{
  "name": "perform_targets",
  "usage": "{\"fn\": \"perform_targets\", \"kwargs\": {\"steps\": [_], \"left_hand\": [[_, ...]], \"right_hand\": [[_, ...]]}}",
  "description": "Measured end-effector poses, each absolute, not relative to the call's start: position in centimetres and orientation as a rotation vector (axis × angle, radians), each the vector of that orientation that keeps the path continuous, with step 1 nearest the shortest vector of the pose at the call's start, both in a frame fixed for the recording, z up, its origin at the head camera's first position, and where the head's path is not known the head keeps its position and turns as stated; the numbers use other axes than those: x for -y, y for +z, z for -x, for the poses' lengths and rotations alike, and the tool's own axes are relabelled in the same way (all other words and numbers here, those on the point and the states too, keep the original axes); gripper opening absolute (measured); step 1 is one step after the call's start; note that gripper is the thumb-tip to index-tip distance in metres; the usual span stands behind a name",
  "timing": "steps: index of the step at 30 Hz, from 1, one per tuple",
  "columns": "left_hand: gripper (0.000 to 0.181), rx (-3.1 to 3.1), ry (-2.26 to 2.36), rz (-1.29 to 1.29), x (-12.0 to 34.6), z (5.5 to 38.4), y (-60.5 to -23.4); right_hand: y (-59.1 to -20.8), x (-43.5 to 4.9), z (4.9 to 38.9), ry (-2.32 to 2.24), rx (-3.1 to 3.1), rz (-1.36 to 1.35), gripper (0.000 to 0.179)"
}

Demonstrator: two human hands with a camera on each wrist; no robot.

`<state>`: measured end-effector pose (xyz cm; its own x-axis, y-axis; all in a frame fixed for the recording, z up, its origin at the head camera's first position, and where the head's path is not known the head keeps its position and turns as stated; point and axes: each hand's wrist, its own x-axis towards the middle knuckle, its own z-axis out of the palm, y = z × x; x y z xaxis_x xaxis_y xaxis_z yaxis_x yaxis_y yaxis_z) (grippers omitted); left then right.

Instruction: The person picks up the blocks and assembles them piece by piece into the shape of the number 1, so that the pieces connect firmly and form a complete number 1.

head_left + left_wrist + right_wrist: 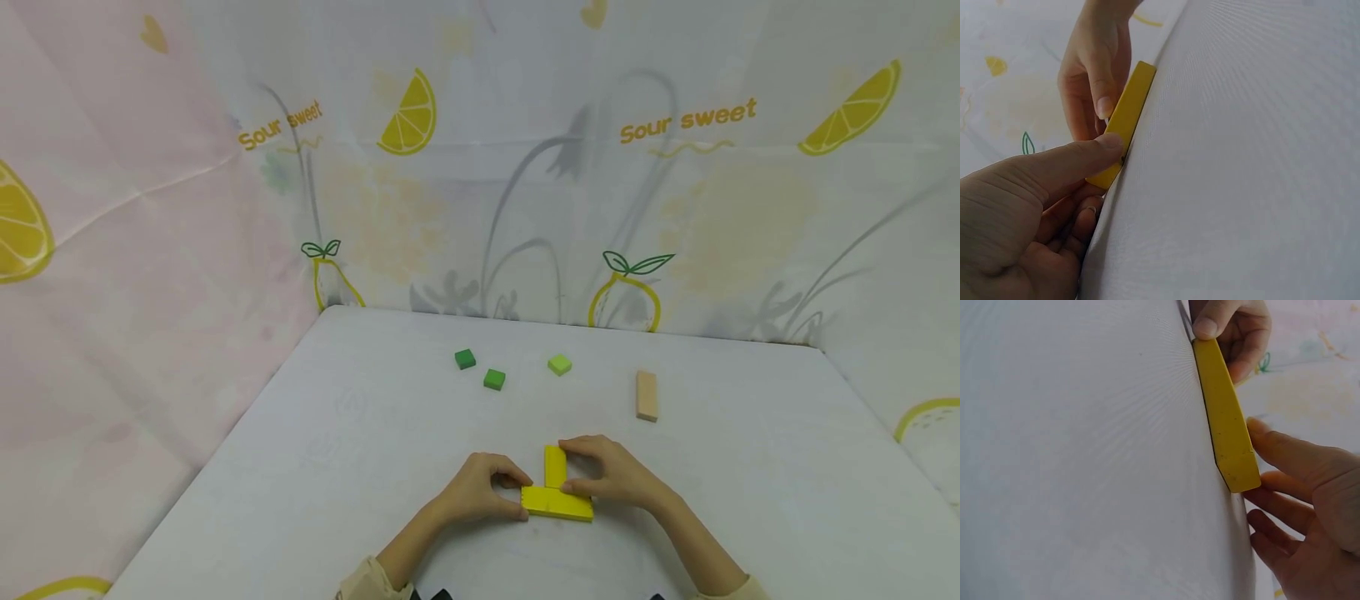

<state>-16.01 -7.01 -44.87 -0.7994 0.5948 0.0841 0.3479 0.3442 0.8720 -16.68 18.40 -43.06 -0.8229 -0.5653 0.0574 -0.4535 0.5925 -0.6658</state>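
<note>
On a white tabletop [315, 517], a long, smooth yellow block [557, 504] and a shorter yellow block [555, 465] meet in a T, apparently being aligned; the next move calls for squaring the joint lightly. The left hand [482, 490] pinches the long one's left end; the right hand [618, 477] curls thumb and forefinger about the shorter. Beyond lie three small green blocks [494, 380] and an oblong tan block [647, 397].

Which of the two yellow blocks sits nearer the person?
The crosswise block, held by the left hand; the other yellow block extends from its far side.
</note>
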Motion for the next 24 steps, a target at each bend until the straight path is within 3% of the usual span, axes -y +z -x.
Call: {"fn": "perform_targets", "kwargs": {"steps": [24], "left_hand": [[0.031, -2.348, 1.448, -0.824, 6.94, 15.97, -44.88]], "right_hand": [[-43.17, -18.43, 16.48, -1.083, -2.657, 0.864, 0.059]]}}
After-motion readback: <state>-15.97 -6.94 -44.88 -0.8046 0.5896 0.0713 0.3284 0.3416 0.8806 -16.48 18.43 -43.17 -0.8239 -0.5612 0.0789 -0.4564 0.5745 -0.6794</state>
